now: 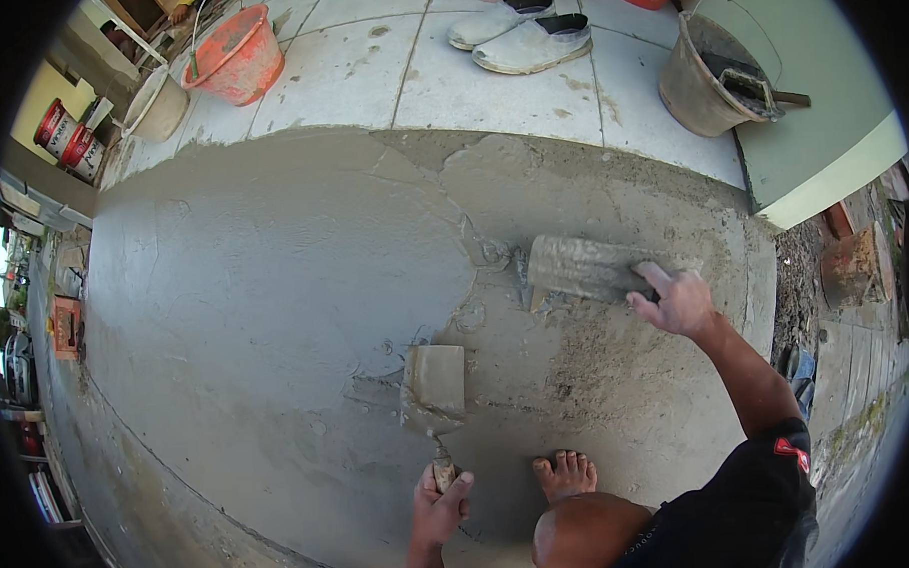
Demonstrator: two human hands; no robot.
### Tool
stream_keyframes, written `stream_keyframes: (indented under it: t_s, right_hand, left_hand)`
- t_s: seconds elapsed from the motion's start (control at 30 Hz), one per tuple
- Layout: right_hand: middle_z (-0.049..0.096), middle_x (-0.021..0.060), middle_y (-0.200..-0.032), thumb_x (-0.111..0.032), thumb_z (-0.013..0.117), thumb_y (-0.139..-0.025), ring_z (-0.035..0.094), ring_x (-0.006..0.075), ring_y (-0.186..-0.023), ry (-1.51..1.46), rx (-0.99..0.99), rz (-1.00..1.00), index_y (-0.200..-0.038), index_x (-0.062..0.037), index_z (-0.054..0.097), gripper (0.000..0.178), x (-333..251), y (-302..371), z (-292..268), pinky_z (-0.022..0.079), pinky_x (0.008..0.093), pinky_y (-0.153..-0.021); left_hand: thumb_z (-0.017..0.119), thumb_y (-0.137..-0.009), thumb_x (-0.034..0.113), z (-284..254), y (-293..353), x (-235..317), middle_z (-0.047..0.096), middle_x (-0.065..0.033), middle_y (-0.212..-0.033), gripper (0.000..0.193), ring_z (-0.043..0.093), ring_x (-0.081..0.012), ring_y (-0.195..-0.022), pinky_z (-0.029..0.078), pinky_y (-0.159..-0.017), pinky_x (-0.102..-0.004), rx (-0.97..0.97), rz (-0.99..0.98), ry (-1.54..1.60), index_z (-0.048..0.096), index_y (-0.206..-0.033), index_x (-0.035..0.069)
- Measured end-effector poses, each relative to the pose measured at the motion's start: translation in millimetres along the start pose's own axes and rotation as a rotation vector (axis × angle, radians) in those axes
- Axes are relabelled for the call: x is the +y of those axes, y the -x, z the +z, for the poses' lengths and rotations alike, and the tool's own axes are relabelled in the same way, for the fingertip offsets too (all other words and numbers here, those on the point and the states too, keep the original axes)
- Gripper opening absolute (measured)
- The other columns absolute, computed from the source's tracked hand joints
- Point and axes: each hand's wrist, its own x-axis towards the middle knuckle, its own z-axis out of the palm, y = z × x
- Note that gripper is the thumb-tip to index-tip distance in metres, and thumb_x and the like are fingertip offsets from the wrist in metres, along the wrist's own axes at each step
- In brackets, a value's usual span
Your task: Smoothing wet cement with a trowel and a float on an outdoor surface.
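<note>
My left hand [436, 512] is closed round the wooden handle of a trowel [438, 380], whose squarish blade is smeared with cement and lies over the floor in front of me. To the right and farther off, my right hand [683, 304] grips a long plastering float [586, 265] coated in wet mortar; the hand hides most of its handle. Smooth wet cement [263, 261] spreads across the left of the floor, its ragged edge ending between the two tools. Around the float the surface [587, 364] looks rougher and grainier.
My bare foot [566, 474] stands near the trowel. On white tiles [357, 72] beyond are grey slip-on shoes [531, 43], a red bucket [236, 59] and a pale bucket [156, 106]. A grey bucket [706, 83] holding tools stands by a green wall corner [819, 121]. Paint pails [67, 137] sit far left.
</note>
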Motion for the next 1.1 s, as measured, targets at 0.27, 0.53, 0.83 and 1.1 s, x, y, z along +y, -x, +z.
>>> stream_keyframes:
  t_s: [0.27, 0.53, 0.83, 1.1]
  right_hand:
    - [0.072, 0.0119, -0.087, -0.048, 0.056, -0.095, 0.070, 0.0338, -0.075, 0.194, 0.037, -0.188, -0.117, -0.0121, 0.058, 0.042, -45, -130, 43, 0.056, 0.0455, -0.068]
    - [0.071, 0.0226, -0.096, -0.042, 0.056, -0.095, 0.069, 0.0394, -0.095, -0.036, -0.028, -0.061, -0.114, -0.0045, 0.063, 0.043, -107, -243, 9, 0.055, 0.0490, -0.085]
    - [0.069, 0.0274, -0.099, -0.041, 0.060, -0.092, 0.067, 0.0438, -0.098, -0.266, -0.042, 0.210, -0.111, 0.0006, 0.064, 0.046, -77, -155, 23, 0.052, 0.0517, -0.088]
    - [0.068, 0.0306, -0.099, -0.044, 0.063, -0.091, 0.066, 0.0463, -0.098, -0.526, 0.101, 0.368, -0.112, 0.0041, 0.063, 0.053, -73, -114, 45, 0.051, 0.0503, -0.084]
  left_hand:
    - [0.072, -0.093, 0.016, 7, -8, 7, 0.052, 0.0020, -0.068, 0.022, 0.048, -0.0062, -0.048, 0.039, -0.042, -0.0248, -0.023, -0.016, 0.001, 0.051, -0.093, 0.008]
    - [0.072, -0.093, 0.017, 12, -9, 1, 0.050, 0.0026, -0.065, 0.023, 0.046, -0.0057, -0.048, 0.038, -0.042, -0.0252, -0.034, -0.005, 0.029, 0.051, -0.093, 0.008]
    - [0.074, -0.092, 0.017, 8, -10, -3, 0.052, 0.0022, -0.067, 0.025, 0.047, -0.0060, -0.048, 0.039, -0.042, -0.0248, -0.029, -0.020, 0.036, 0.051, -0.092, 0.008]
    - [0.075, -0.090, 0.019, -5, 4, -7, 0.051, 0.0023, -0.065, 0.027, 0.047, -0.0060, -0.048, 0.039, -0.043, -0.0246, 0.035, -0.026, -0.027, 0.051, -0.092, 0.007]
